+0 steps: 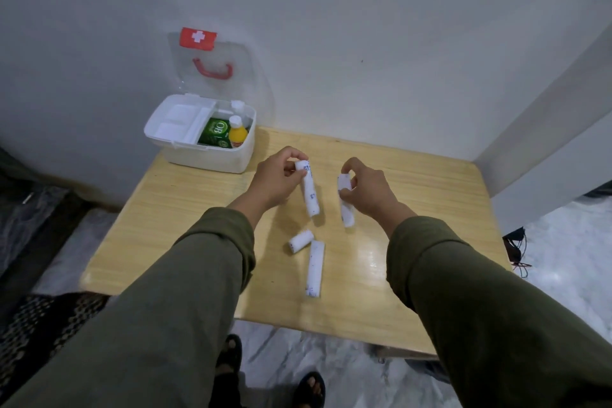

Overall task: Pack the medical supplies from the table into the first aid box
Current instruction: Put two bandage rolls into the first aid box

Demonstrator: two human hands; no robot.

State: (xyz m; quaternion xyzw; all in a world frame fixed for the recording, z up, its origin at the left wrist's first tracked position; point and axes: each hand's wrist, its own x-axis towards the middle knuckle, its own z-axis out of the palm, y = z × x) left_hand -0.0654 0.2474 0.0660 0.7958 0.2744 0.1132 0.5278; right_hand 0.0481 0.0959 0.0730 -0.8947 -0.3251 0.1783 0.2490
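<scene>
My left hand (275, 180) grips the top end of a long white bandage roll (310, 193), held tilted above the wooden table (185, 209). My right hand (367, 189) pinches the top of a second white roll (345, 205), which hangs almost upright. Two more rolls lie on the table below: a short one (300, 241) and a long one (314, 268). The white first aid box (212, 156) stands open at the table's far left corner. Its clear lid (212, 66), with a red handle and a red cross label, leans against the wall.
Inside the box are a white tray (178, 124), a green packet (215, 132), an orange bottle (237, 132) and a white-capped bottle (237, 105). Walls close off the table at the back and right. Dark cables (516, 252) lie on the floor at right.
</scene>
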